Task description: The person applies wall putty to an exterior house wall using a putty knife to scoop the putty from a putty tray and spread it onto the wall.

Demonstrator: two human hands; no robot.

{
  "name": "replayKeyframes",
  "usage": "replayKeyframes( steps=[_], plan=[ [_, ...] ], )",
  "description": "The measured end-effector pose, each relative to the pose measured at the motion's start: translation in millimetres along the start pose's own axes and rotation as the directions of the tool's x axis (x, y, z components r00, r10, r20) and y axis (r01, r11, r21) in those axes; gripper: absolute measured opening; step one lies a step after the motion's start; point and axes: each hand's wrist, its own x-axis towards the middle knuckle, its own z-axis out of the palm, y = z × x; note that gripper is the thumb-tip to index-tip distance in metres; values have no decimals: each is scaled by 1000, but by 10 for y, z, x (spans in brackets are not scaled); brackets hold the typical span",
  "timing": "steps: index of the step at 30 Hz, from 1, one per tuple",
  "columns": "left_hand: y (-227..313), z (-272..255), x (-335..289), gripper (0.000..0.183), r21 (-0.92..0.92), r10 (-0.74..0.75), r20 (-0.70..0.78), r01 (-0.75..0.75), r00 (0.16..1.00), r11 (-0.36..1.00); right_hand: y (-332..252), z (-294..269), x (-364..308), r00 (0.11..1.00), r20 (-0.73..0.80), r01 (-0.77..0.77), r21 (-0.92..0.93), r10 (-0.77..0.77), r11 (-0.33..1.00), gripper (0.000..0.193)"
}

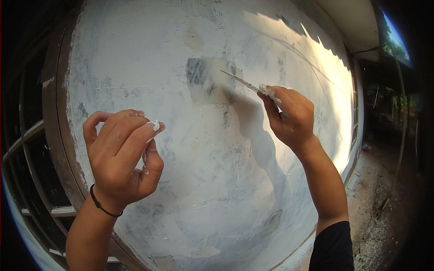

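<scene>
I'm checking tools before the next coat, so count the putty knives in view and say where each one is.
1. The putty knife is in the right hand, its blade against the wall. The left hand is closed on something smeared white that I cannot identify; it may be another.

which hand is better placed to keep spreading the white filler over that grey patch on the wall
Right. The right hand grips the putty knife, whose blade tip lies at the grey patch on the wall. The left hand is lower and further left, curled around a thing smeared with white, with no blade showing.
</scene>
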Motion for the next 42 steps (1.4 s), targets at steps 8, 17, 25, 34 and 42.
replayKeyframes(
  steps=[8,17,25,34,42],
  plan=[
    [57,123,-38,23,-12,6,-28,-7,1000,1000,-170,8,-471,989,104,125,-183,-107,975,15],
    [98,237,-75,22,-20,11,-7,-11,1000,1000,-431,265,-767,943,301,221,-258,-139,940,12],
    [92,250,-139,23,-27,7,8,-6,1000,1000,-557,322,-661,824,550,284,-199,-133,938,13],
    [108,227,-95,22,-40,10,-18,-11,1000,999,-840,-177,-668,893,427,220,-133,-144,966,9],
    [141,226,-63,23,-51,20,-17,-20,1000,999,-309,-48,-321,465,397,-859,419,791,295,26]
  ],
)
